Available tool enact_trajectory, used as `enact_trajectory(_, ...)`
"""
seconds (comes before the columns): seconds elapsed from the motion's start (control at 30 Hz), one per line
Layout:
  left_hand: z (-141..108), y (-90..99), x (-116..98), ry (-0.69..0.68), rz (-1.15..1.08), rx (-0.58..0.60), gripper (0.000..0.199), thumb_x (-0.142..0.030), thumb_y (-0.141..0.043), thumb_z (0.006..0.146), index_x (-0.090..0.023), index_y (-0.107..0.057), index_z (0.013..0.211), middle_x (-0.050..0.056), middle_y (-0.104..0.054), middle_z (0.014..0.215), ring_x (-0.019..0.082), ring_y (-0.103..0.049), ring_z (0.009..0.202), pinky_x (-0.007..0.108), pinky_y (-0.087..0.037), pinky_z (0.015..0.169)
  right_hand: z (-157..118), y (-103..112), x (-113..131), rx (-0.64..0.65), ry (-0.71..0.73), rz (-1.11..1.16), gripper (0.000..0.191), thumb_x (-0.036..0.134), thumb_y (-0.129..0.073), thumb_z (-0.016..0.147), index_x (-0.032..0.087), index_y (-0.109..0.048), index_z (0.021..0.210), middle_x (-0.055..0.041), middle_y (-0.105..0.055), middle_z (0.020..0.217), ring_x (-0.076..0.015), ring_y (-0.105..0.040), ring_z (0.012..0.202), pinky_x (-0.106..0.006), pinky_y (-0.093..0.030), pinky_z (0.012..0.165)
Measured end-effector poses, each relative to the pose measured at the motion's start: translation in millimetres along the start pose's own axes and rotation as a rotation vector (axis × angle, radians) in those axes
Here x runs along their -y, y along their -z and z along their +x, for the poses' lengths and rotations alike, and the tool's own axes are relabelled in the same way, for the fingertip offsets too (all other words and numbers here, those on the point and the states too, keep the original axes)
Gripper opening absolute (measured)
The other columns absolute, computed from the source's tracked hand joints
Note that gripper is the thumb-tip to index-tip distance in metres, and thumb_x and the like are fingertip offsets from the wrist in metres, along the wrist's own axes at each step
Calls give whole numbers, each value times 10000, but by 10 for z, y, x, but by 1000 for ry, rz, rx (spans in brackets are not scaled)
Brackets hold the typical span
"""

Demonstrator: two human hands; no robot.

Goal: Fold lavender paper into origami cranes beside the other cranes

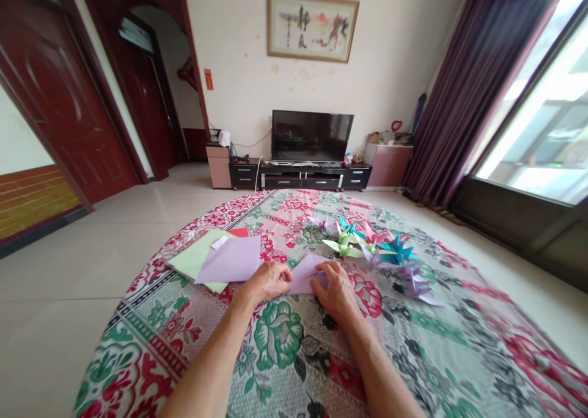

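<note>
A small purple paper [303,275], with a fold in it, lies on the patterned tablecloth between my hands. My left hand [271,281] has its fingers curled together at the paper's left edge. On the right side my right hand [334,286] bends its fingers over the paper, thumb and fingertips pinching its right part. Left of my hands a larger purple sheet [234,260] rests on light green sheets [193,255], with a red sheet [239,231] showing behind. Folded paper cranes in several colours, such as a blue one [399,250], stand to the right.
A round table with a floral cloth [278,335] fills the foreground. A small white slip [219,243] lies on the sheets. Beyond the table are a television [312,137] on a low black cabinet [301,178] and a purple curtain [478,81] at the right.
</note>
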State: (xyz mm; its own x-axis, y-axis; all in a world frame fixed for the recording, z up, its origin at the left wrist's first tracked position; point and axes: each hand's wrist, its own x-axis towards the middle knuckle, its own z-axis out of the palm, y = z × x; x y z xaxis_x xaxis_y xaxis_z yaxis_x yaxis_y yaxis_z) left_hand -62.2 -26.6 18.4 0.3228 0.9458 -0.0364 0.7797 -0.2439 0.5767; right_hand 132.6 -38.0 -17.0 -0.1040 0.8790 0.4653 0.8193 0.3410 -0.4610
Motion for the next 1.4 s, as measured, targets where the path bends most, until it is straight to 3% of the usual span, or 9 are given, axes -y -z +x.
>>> enact_trajectory(0.17, -2, 11, 7, -42, 19, 30, 386, -213, -518, 660, -185, -667, 1015, 8, -664, 705, 137, -578, 650, 209, -423, 618, 12, 63, -111, -19, -60, 1, 242, 288, -561, 740, 175, -628, 943, -86, -571, 1035, -211, -532, 964, -333, -418, 876)
enact_trajectory(0.27, -3, 17, 15, -129, 46, 51, 456, -189, -490, 679, -216, -634, 1111, 30, -694, 853, 163, -611, 777, 232, -445, 720, 16, 102, -134, -25, -85, 9, 223, 316, -570, 740, 163, -646, 882, -103, -573, 1054, -215, -537, 972, -334, -416, 891)
enact_trajectory(0.4, 14, 10, 3, -173, 96, 95, 477, -155, -462, 692, -229, -625, 1133, 50, -660, 1084, 190, -592, 986, 249, -421, 870, 18, 110, -140, -21, -83, 6, 163, 317, -581, 728, 178, -651, 776, -86, -580, 1033, -210, -538, 972, -336, -409, 899)
enact_trajectory(0.53, 36, -4, -4, -152, 141, 102, 490, -133, -461, 688, -231, -619, 1141, 50, -628, 1153, 196, -567, 1057, 262, -392, 939, 13, 95, -140, -31, -88, 1, 118, 290, -590, 718, 188, -641, 748, -75, -578, 1020, -206, -537, 948, -336, -412, 887)
enact_trajectory(0.83, 9, 2, -17, -160, 142, 84, 492, -128, -460, 697, -266, -610, 1145, 26, -646, 1122, 170, -584, 1024, 252, -403, 922, 12, 40, -149, -38, -101, -65, 109, 286, -580, 729, 191, -623, 761, -67, -574, 979, -201, -534, 915, -326, -413, 851)
enact_trajectory(0.97, 14, -4, 3, -166, 123, 77, 490, -128, -465, 689, -228, -615, 1145, 47, -650, 1113, 174, -585, 1011, 247, -411, 907, 4, 51, -140, -40, -102, -61, 133, 299, -589, 731, 191, -625, 800, -66, -569, 991, -203, -529, 921, -326, -417, 842)
enact_trajectory(1.13, 17, 1, 21, -130, 117, 53, 515, -122, -443, 675, -222, -609, 1152, 42, -657, 1098, 183, -606, 967, 250, -434, 873, -5, 98, -115, -1, 4, -68, 219, 269, -557, 777, 244, -631, 982, -53, -540, 1095, -189, -514, 964, -319, -403, 865)
enact_trajectory(1.4, 1, 26, 19, -220, 142, 83, 512, -106, -441, 660, -236, -631, 1117, 25, -635, 1142, 166, -575, 1044, 232, -411, 911, 15, 114, -114, 80, 65, -111, 208, 297, -481, 845, 270, -671, 927, -41, -571, 1050, -183, -511, 950, -322, -377, 875)
